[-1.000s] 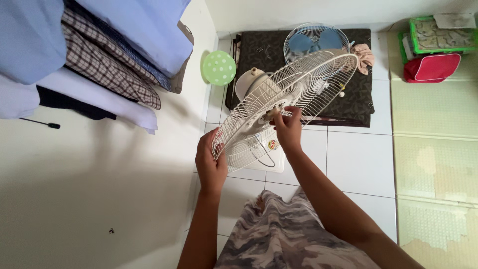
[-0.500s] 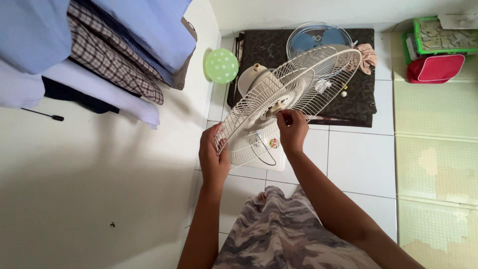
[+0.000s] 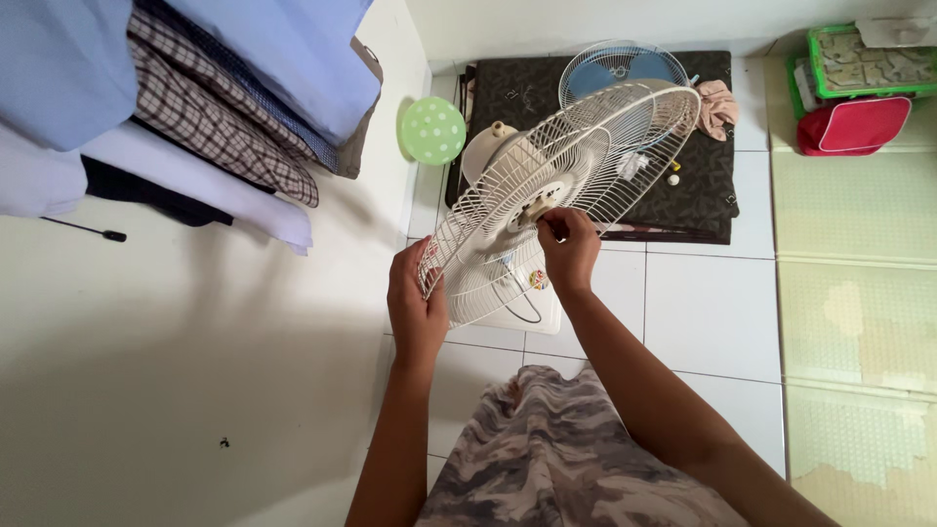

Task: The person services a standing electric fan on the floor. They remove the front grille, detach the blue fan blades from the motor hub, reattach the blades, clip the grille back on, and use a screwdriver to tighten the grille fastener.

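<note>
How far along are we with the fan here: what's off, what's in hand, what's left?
Done, by the look of it: the blue blade set and a second grille lie on the dark mat behind, and small parts sit there too. In hand: the left hand grips the rim of the white wire grille, and the right hand pinches the hub at its centre. Left: this grille is still mounted on the fan body.
</note>
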`<state>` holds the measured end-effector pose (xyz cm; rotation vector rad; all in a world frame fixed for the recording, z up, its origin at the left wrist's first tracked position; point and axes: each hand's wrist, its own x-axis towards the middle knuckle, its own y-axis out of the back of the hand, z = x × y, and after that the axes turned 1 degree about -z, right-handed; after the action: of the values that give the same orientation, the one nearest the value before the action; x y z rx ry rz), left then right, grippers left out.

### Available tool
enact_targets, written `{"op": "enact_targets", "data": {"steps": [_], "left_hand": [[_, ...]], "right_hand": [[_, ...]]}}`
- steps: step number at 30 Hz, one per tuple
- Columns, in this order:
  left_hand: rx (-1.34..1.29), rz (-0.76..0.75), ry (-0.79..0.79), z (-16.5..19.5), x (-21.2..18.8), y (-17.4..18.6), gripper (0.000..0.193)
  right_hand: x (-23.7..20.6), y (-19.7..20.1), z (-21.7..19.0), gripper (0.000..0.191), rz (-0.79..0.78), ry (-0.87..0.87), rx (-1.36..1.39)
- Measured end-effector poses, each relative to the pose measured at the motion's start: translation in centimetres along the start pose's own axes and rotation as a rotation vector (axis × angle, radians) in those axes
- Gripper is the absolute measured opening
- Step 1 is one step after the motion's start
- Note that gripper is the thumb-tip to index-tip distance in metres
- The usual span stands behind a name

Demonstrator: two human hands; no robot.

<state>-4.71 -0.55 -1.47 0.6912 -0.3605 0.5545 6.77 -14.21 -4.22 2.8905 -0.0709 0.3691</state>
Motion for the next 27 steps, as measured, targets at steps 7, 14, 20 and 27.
{"op": "enact_targets", "data": {"steps": [7, 14, 20, 27], "left_hand": [[0.02, 0.002, -0.041, 0.2, 0.1, 0.1, 0.038], [0.107, 0.068, -0.128, 2.5, 0.3, 1.1, 0.057], [0.271, 0.305, -0.297, 5.5, -0.3, -0.7, 0.056], [0.231, 0.178, -0.345, 10.2, -2.4, -6.7, 0.035]], "right_hand": [[-0.1, -0.2, 0.2, 0.01, 0.012, 0.007, -0.001], [-0.6, 0.5, -0.1, 0.019, -0.016, 0.001, -0.064], [-1.1, 2.5, -0.6, 0.011, -0.044, 0.003, -0.053], [-0.3, 9.2, 0.4, 0.014, -0.153, -0.094, -0.082]]}}
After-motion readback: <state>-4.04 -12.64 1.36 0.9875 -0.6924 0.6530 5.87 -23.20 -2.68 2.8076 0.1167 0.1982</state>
